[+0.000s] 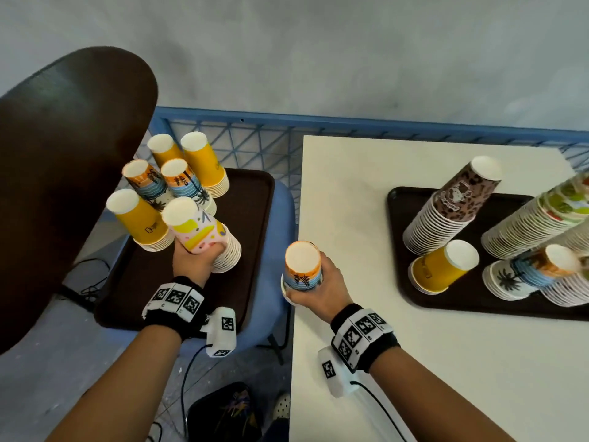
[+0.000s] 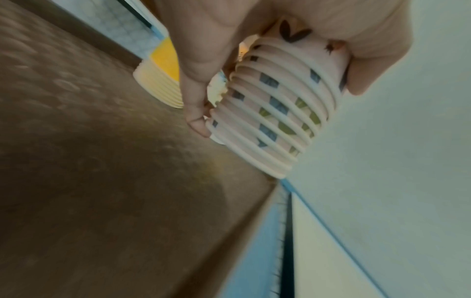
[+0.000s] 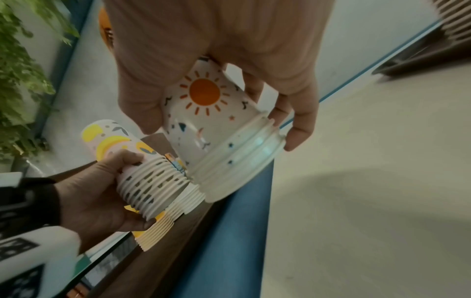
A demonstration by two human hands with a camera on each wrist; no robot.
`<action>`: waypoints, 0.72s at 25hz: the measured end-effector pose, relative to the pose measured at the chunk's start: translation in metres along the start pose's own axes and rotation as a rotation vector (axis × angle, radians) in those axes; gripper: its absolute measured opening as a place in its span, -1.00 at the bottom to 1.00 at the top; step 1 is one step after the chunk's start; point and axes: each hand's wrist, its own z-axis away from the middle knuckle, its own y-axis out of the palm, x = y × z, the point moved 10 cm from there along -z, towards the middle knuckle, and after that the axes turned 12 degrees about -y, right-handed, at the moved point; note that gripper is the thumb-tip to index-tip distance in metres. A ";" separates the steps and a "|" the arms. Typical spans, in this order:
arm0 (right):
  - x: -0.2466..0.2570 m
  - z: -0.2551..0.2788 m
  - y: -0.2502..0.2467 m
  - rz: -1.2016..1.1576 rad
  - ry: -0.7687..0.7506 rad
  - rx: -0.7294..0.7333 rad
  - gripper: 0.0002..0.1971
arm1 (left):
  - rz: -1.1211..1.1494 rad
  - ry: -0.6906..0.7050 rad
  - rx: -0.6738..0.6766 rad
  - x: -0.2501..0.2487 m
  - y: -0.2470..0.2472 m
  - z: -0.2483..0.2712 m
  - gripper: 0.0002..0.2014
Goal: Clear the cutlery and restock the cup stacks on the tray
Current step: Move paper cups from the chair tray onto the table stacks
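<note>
My left hand (image 1: 204, 255) grips a tilted stack of pink-and-yellow patterned cups (image 1: 204, 237) over a brown tray (image 1: 248, 218) that holds several upside-down yellow and palm-print stacks. In the left wrist view the fingers wrap the stack's ribbed rims (image 2: 275, 113). My right hand (image 1: 318, 288) holds a short stack of sun-and-palm print cups (image 1: 302, 269) at the white table's left edge; its wrist view shows the sun print (image 3: 203, 94) and the left hand's stack (image 3: 142, 177) beside it. A second brown tray (image 1: 462, 298) on the table carries a leopard-print stack (image 1: 452, 205), a yellow cup (image 1: 443, 266) and taller stacks.
The left tray lies on a blue chair seat (image 1: 280, 218). A dark brown curved chair back (image 1: 63, 170) rises close at the left. A blue mesh fence (image 1: 255, 138) runs behind. The white table (image 1: 414, 362) has bare surface in front. A dark bag (image 1: 223, 413) sits on the floor.
</note>
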 end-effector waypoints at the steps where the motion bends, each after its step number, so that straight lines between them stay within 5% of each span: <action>1: -0.001 0.007 -0.015 -0.008 0.007 -0.022 -0.25 | 0.029 0.027 0.061 -0.007 0.014 0.016 -0.34; 7: -0.008 0.051 -0.129 -0.134 -0.034 -0.193 -0.29 | 0.079 0.134 0.504 -0.038 0.132 0.143 -0.21; 10: -0.019 0.085 -0.204 -0.205 -0.075 -0.331 -0.33 | 0.093 0.098 0.602 -0.038 0.192 0.207 -0.13; 18: -0.064 0.135 -0.424 -0.209 -0.151 -0.659 -0.09 | 0.003 0.116 0.709 -0.040 0.339 0.345 -0.42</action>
